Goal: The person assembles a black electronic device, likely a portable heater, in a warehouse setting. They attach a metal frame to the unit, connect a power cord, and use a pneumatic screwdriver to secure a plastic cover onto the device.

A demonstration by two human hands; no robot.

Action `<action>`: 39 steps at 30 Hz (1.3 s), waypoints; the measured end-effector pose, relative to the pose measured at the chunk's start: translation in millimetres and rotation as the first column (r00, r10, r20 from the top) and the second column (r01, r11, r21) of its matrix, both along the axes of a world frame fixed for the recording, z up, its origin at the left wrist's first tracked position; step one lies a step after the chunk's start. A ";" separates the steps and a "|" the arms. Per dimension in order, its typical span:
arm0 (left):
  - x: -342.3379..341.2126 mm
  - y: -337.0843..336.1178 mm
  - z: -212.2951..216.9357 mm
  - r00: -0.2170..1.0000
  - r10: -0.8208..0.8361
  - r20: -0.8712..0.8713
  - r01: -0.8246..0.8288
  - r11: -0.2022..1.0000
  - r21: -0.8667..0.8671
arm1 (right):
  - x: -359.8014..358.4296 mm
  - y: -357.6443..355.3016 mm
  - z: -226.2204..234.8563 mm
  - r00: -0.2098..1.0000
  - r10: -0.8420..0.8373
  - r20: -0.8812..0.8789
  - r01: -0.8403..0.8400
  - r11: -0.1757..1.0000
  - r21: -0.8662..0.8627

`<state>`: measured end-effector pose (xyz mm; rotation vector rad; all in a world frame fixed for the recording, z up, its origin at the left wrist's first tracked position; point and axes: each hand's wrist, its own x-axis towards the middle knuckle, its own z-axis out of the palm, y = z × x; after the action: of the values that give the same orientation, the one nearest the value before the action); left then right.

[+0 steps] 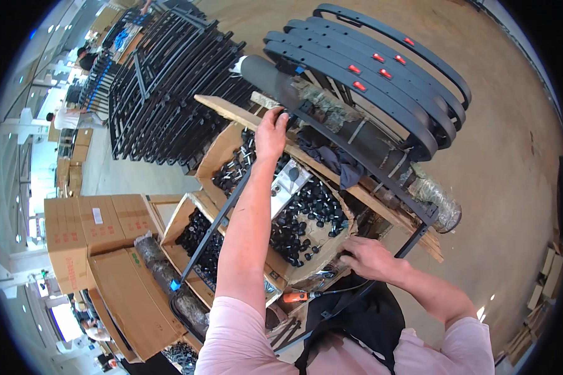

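A black metal frame (369,164) of straight square bars lies tilted across the boxes and a wooden plank. My left hand (271,134) reaches over the boxes and closes around the frame near its far corner. Closer to me, my right hand (374,259) is at the rim of an open cardboard box (322,250), its fingers curled together. Whatever those fingers hold, if anything, is hidden. Many black round-headed parts (303,212) fill the box, with a white-and-silver flat piece (289,184) among them. A blue cap (175,285) covers one end of the frame.
An orange-bodied tool (296,297) with a hose lies by the box's near side. Wrapped rolls (356,128) support the plank (231,112). Curved black frames with red tags (363,69) stand far right, stacked black frames (162,87) far left. Closed cartons (97,234) sit left.
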<state>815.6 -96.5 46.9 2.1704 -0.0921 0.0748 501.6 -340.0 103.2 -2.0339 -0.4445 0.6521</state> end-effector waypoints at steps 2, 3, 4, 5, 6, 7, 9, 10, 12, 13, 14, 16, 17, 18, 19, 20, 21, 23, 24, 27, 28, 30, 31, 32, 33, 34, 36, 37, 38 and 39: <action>-1.5 -5.9 3.4 0.999 -0.026 0.028 0.024 0.998 0.055 | -8.3 -20.3 9.5 0.995 -0.075 -0.070 0.074 0.997 -0.017; -1.6 -7.2 4.6 0.999 -0.039 0.030 0.038 0.998 0.050 | -12.9 -27.9 10.6 0.992 -0.112 -0.058 0.111 0.994 -0.019; -2.3 -5.4 4.8 0.996 -0.056 0.070 0.050 0.996 0.076 | -17.5 -34.4 10.8 0.989 -0.140 -0.042 0.139 0.990 -0.020; -4.7 -3.9 4.2 0.991 -0.089 0.104 0.078 0.992 0.103 | -21.1 -39.4 12.9 0.986 -0.166 -0.027 0.166 0.986 -0.020; -6.6 -1.4 3.9 0.981 -0.140 0.132 0.122 0.983 0.136 | -23.1 -44.5 17.0 0.983 -0.180 -0.017 0.180 0.983 -0.022; -6.6 -2.5 5.1 0.968 -0.193 0.159 0.167 0.972 0.165 | -24.5 -48.7 21.2 0.977 -0.215 -0.003 0.215 0.976 -0.031; -7.3 -4.5 6.7 0.964 -0.229 0.137 0.208 0.965 0.158 | -28.0 -54.5 26.8 0.959 -0.283 0.024 0.283 0.958 -0.048; -5.9 -2.8 5.0 0.961 -0.243 0.130 0.223 0.963 0.154 | -29.2 -57.4 28.5 0.950 -0.308 0.041 0.310 0.949 -0.057; -2.6 1.1 -2.8 0.969 -0.221 0.111 0.210 0.972 0.104 | -31.4 -62.4 31.8 0.931 -0.357 0.075 0.363 0.929 -0.075; -1.0 0.6 -3.6 0.972 -0.211 0.101 0.203 0.976 0.079 | -31.7 -64.6 35.3 0.919 -0.390 0.063 0.394 0.915 -0.088; 1.1 0.8 -4.2 0.975 -0.206 0.079 0.202 0.978 0.061 | -32.0 -67.0 40.5 0.905 -0.422 0.051 0.425 0.900 -0.100; 4.0 -1.6 -8.3 0.977 -0.191 0.094 0.179 0.976 0.122 | -33.7 -72.1 44.6 0.887 -0.458 0.057 0.462 0.877 -0.130; 5.1 -1.7 -10.7 0.978 -0.182 0.101 0.166 0.974 0.153 | -35.7 -76.8 44.0 0.884 -0.462 0.074 0.468 0.871 -0.148; 7.1 0.8 -12.0 0.969 -0.213 0.127 0.199 0.973 0.114 | -37.6 -81.1 43.4 0.881 -0.465 0.091 0.474 0.865 -0.165; 7.1 1.4 -14.2 0.974 -0.192 0.122 0.188 0.981 0.045 | -39.7 -84.0 42.5 0.870 -0.480 0.109 0.492 0.854 -0.170; 6.8 1.4 -16.7 0.978 -0.171 0.116 0.174 0.984 -0.023 | -41.7 -86.6 41.5 0.860 -0.494 0.127 0.510 0.842 -0.175; 6.0 0.4 -19.7 0.983 -0.149 0.108 0.159 0.983 -0.091 | -43.2 -89.2 41.1 0.849 -0.507 0.145 0.527 0.831 -0.179; 4.9 3.7 -22.9 0.991 -0.128 -0.031 0.115 0.955 -0.274 | -43.9 -92.8 40.4 0.831 -0.542 0.125 0.556 0.809 -0.190; 10.0 8.0 -28.9 0.989 -0.149 -0.017 0.136 0.937 -0.321 | -43.3 -93.8 40.8 0.822 -0.558 0.116 0.570 0.799 -0.195; 7.1 4.9 -24.3 0.983 -0.179 -0.040 0.154 0.924 -0.350 | -41.6 -96.0 43.0 0.789 -0.601 0.130 0.614 0.761 -0.208; 4.2 5.7 -16.1 0.983 -0.175 -0.058 0.151 0.943 -0.298 | -40.4 -96.8 44.0 0.785 -0.604 0.137 0.619 0.755 -0.217; 8.2 10.7 -24.7 0.987 -0.162 0.020 0.163 0.964 -0.213 | -38.0 -98.7 44.7 0.778 -0.610 0.152 0.628 0.742 -0.234; 7.8 7.9 -21.7 0.987 -0.159 0.013 0.158 0.965 -0.208 | -38.1 -100.5 44.3 0.771 -0.611 0.177 0.636 0.729 -0.253; 7.9 5.9 -18.3 0.988 -0.156 0.005 0.154 0.967 -0.204 | -38.2 -102.5 43.3 0.765 -0.612 0.203 0.644 0.715 -0.271; 7.6 3.3 -15.4 0.988 -0.154 -0.003 0.150 0.968 -0.200 | -37.7 -103.7 42.0 0.758 -0.611 0.228 0.652 0.701 -0.289; 8.8 2.8 -15.0 0.988 -0.150 0.030 0.153 0.972 -0.178 | -37.7 -106.0 41.8 0.748 -0.618 0.240 0.663 0.686 -0.301; 7.4 2.3 -15.9 0.990 -0.130 0.047 0.133 0.989 -0.070 | -36.7 -109.1 40.4 0.728 -0.633 0.264 0.685 0.653 -0.323; 6.5 1.4 -18.2 0.991 -0.120 0.057 0.121 0.992 -0.020 | -36.2 -111.5 39.9 0.721 -0.635 0.278 0.692 0.645 -0.324; 10.3 4.0 -20.8 0.982 -0.150 0.118 0.155 0.987 -0.034 | -35.6 -113.5 38.9 0.714 -0.636 0.293 0.700 0.636 -0.324; 8.9 6.7 -23.7 0.971 -0.161 0.178 0.160 0.987 0.015 | -36.5 -116.0 37.8 0.707 -0.637 0.307 0.707 0.628 -0.325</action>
<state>824.5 -89.8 23.3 2.1453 -0.3699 0.1766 465.1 -455.9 140.9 -2.4460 0.4361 0.0965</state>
